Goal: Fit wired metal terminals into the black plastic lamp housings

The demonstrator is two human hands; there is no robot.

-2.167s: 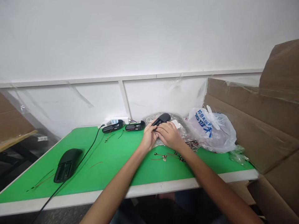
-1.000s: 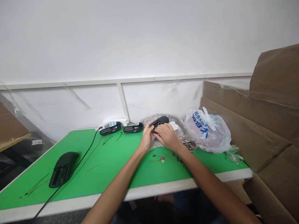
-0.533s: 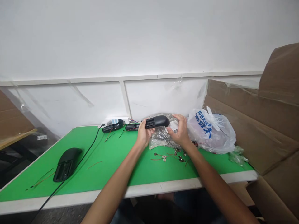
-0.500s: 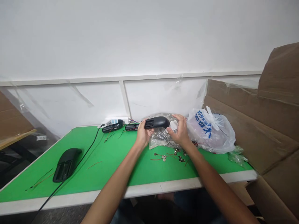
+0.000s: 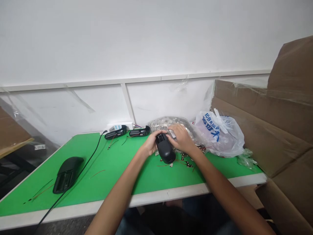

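Observation:
A black plastic housing [image 5: 167, 152] with a rounded end and an open battery compartment is held above the green table. My left hand [image 5: 151, 143] grips its left side, fingers curled around the far end. My right hand [image 5: 182, 138] is closed against the far right side, its thumb by the compartment. Beneath and beside the housing lie small metal contacts with thin wires [image 5: 188, 164]. A similar black housing [image 5: 67, 174] rests at the left of the table. Two more, a black housing [image 5: 115, 132] and another black housing [image 5: 139, 132], lie at the back.
A clear bag of small metal parts [image 5: 176, 122] lies against the wall, beside a white plastic bag [image 5: 220, 133] with blue print. A black cable [image 5: 91, 160] crosses the left side from a white box [image 5: 121, 125]. Cardboard [image 5: 254, 124] stands along the right edge.
The housing has turned from lying sideways to pointing its rounded end towards me, and has come lower. My right hand has moved left onto it.

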